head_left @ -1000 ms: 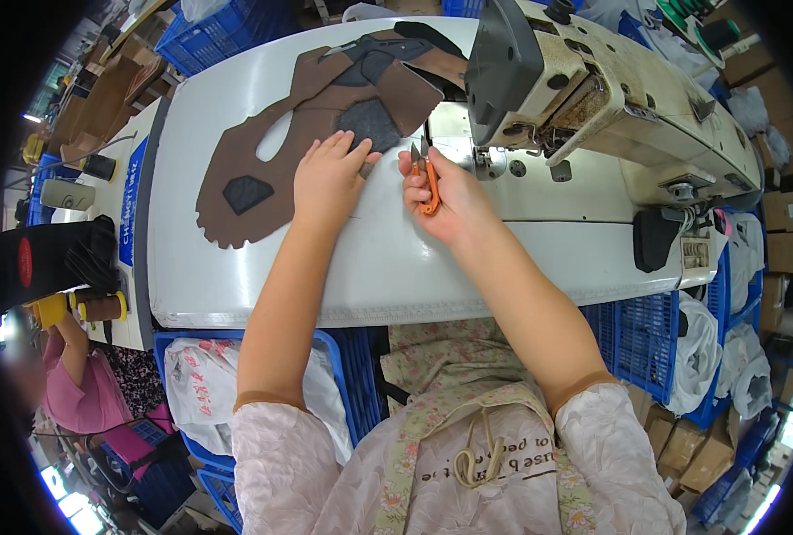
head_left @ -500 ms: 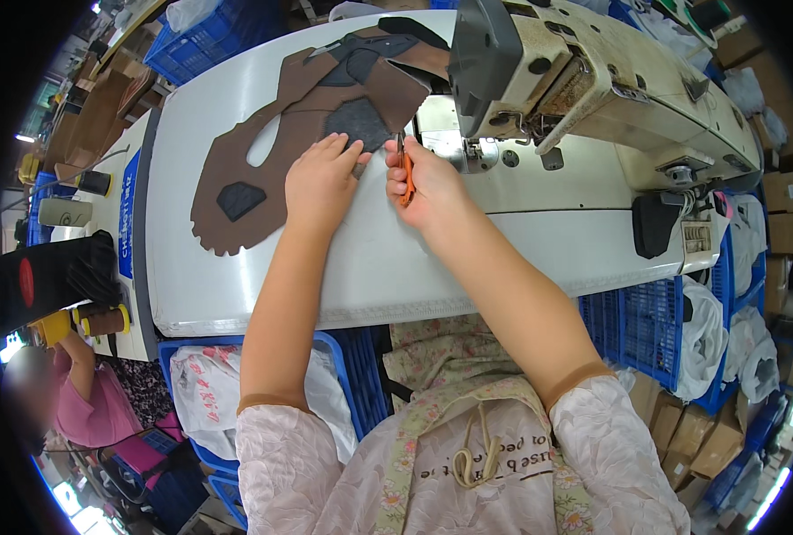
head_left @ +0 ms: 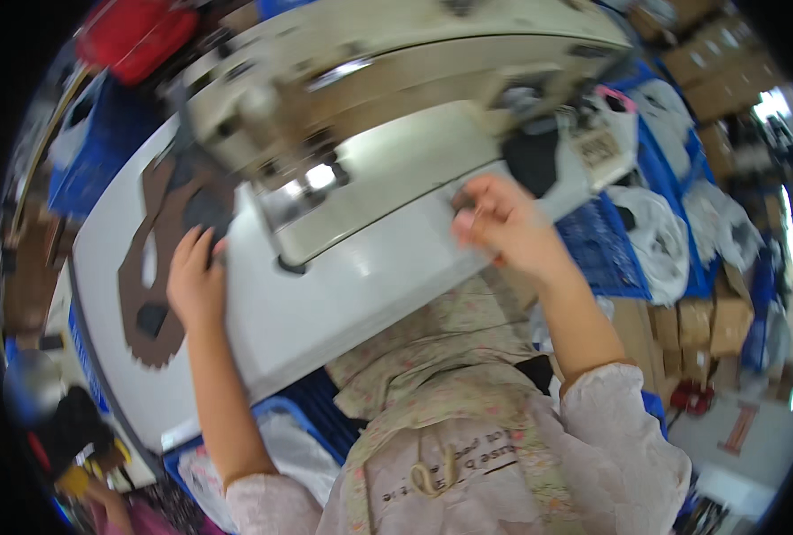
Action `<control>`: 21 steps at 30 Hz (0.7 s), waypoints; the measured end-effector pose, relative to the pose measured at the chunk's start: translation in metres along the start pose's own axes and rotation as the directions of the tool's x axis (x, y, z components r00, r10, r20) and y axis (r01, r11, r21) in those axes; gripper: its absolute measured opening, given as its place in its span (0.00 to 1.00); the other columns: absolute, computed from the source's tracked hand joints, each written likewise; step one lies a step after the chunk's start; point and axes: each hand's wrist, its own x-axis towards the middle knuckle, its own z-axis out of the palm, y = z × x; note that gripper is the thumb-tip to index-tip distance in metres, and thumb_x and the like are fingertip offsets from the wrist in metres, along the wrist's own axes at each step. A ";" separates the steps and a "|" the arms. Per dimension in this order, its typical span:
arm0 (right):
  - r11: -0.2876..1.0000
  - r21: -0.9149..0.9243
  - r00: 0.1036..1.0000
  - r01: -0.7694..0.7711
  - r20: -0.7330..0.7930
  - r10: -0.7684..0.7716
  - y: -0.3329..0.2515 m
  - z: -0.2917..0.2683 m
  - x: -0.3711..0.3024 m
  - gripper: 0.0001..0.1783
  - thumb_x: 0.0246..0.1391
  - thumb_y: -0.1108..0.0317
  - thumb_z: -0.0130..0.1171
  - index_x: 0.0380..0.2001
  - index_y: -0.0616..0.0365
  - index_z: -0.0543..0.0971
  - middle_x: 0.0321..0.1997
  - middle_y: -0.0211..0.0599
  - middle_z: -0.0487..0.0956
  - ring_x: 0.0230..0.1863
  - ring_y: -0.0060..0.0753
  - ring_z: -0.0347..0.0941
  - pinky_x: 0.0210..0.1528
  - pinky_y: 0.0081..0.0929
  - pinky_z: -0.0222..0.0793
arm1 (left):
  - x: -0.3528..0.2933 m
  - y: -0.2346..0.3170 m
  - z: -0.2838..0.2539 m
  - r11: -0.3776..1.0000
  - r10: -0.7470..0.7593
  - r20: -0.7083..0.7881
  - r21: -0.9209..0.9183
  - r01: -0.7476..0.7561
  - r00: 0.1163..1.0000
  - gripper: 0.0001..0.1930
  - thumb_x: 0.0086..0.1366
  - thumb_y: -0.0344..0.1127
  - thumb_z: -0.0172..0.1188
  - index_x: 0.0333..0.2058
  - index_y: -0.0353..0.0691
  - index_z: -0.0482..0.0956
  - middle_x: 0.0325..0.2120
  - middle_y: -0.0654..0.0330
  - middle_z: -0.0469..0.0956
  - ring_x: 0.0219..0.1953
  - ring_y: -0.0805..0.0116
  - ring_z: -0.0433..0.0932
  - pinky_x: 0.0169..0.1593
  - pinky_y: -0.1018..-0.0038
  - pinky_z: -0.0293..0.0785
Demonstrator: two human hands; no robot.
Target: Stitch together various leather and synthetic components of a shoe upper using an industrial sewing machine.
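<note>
My left hand (head_left: 197, 283) rests with fingers spread at the right edge of a flat brown cut piece (head_left: 138, 272), beside its dark grey patch (head_left: 207, 210). The piece lies on the white table left of the sewing machine, with a smaller dark patch (head_left: 152, 318) near its scalloped end. To the right, my right hand (head_left: 514, 230) is raised near the table's front edge, its fingers curled closed. A bit of the orange thread snips (head_left: 500, 261) shows beneath that palm. At its fingertips is something small and dark, too blurred to name.
The sewing machine (head_left: 414, 67) spans the back of the white table (head_left: 352, 285), its plate (head_left: 414, 165) in front. A black pad (head_left: 532, 163) lies at the table's right. Blue crates (head_left: 597, 245) with white bags (head_left: 650, 236) stand beyond, and a blue crate (head_left: 276, 410) sits below the front edge.
My right hand has moved right, away from the brown piece, with the orange snips. The view has turned rightward. My left hand stays by the dark patch.
</note>
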 end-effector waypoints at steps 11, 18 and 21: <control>0.616 -0.768 0.746 0.175 -0.305 -0.592 0.120 -0.247 0.063 0.13 0.44 0.78 0.57 0.34 0.55 0.84 0.43 0.37 0.83 0.53 0.42 0.74 0.65 0.40 0.61 | 0.003 -0.008 0.009 0.995 0.025 0.045 0.092 -0.029 0.999 0.17 0.63 0.43 0.61 0.47 0.40 0.80 0.51 0.55 0.77 0.53 0.56 0.76 0.55 0.67 0.71; 0.781 -0.606 0.413 0.153 -0.679 -0.607 0.111 -0.280 0.089 0.12 0.49 0.74 0.53 0.34 0.56 0.84 0.38 0.42 0.82 0.40 0.45 0.79 0.45 0.34 0.74 | 0.005 -0.003 0.007 0.993 0.029 0.077 0.116 -0.038 0.997 0.17 0.63 0.41 0.61 0.47 0.37 0.80 0.50 0.53 0.78 0.52 0.54 0.76 0.55 0.66 0.71; 0.691 -0.720 0.419 -0.065 -0.648 -0.636 0.074 -0.325 0.153 0.15 0.52 0.63 0.57 0.43 0.53 0.82 0.45 0.44 0.81 0.46 0.44 0.78 0.51 0.34 0.72 | 0.005 -0.001 0.007 0.991 -0.010 0.082 0.131 -0.001 0.997 0.17 0.63 0.40 0.61 0.46 0.36 0.79 0.49 0.51 0.78 0.51 0.53 0.76 0.55 0.66 0.71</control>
